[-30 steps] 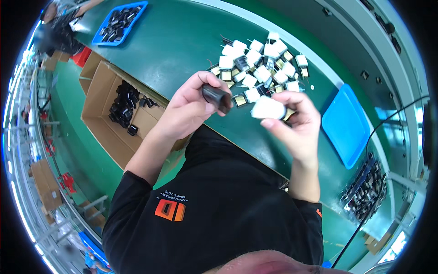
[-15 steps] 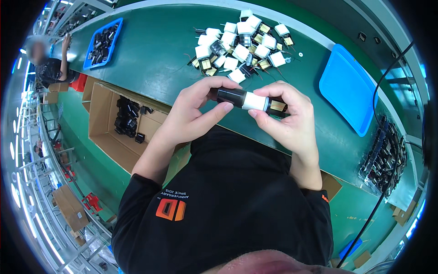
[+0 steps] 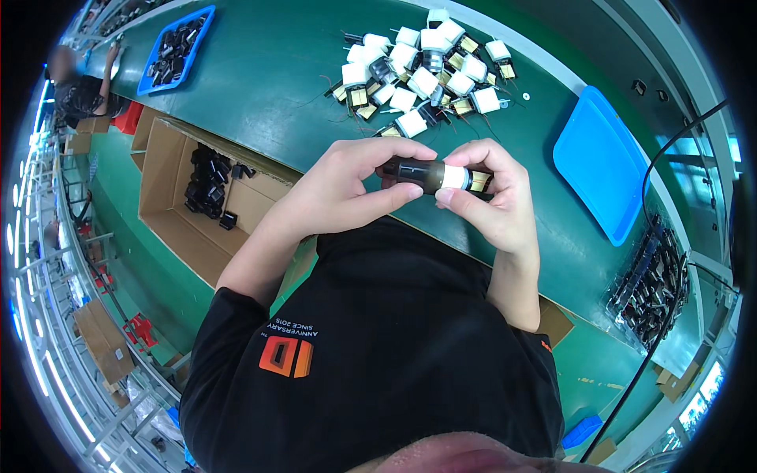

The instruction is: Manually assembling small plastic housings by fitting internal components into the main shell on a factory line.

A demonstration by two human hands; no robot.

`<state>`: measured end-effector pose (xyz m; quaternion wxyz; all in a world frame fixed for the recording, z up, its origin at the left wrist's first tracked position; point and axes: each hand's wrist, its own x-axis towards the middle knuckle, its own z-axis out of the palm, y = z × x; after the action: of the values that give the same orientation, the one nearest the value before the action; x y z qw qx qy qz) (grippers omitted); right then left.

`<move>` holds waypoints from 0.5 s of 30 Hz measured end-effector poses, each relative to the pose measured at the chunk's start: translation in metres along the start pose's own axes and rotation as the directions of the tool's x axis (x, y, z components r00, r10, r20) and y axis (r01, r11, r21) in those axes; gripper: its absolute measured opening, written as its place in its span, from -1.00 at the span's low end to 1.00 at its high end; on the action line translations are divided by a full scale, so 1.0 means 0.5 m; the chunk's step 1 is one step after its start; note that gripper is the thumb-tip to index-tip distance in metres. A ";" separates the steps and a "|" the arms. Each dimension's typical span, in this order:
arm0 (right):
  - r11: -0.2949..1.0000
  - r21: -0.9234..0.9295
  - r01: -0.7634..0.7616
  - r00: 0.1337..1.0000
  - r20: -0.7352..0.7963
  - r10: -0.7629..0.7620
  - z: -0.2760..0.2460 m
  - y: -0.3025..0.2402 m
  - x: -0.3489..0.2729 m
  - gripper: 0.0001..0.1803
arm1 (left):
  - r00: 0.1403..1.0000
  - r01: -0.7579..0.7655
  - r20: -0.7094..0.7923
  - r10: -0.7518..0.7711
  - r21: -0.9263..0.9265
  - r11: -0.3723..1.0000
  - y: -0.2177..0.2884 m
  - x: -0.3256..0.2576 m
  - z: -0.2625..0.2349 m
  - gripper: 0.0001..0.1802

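The dark, glossy plastic tube (image 3: 418, 173) is pinched between the thumb and fingers of the left hand (image 3: 359, 185), which are closed on it; the white cylindrical part with a black and gold-toned end (image 3: 455, 177) is held as closely by the right hand (image 3: 502, 193). Both are held roughly in line above the green tabletop (image 3: 260, 94), near its front edge, the white part meeting the tube's mouth; how deeply it is seated cannot be told. If the two are pressed together askew, the tube's rim could be jammed or scuffed. The right fingertips, set close to the joint, could be nipped. Should either pinch be loosened, a piece could be dropped over the edge. Beyond, in the heap of white-capped parts (image 3: 423, 83), neighbours could be dragged along if one is pulled out carelessly, since they are piled touching.
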<state>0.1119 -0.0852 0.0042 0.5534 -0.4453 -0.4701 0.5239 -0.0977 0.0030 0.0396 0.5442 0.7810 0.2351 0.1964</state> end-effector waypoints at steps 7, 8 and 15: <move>0.893 0.446 -0.050 0.999 0.027 0.043 -0.015 0.026 -0.004 -0.70 | 0.996 0.044 0.073 -0.047 0.034 0.998 0.025 0.022 0.012 -0.50; 0.815 0.578 -0.037 0.999 0.024 0.029 -0.021 0.038 -0.005 -0.71 | 0.998 -0.060 -0.005 0.060 0.044 0.997 0.026 0.025 0.018 -0.47; 0.468 0.883 -0.045 0.996 0.078 -0.051 -0.007 0.134 -0.007 -0.60 | 0.860 -0.489 -0.062 0.506 0.182 0.853 -0.001 0.072 0.065 -0.35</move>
<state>0.1047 -0.0849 -0.0623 0.6821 -0.0704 -0.1585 0.7103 -0.0502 -0.0007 0.0303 0.3968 0.8446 0.0689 0.3529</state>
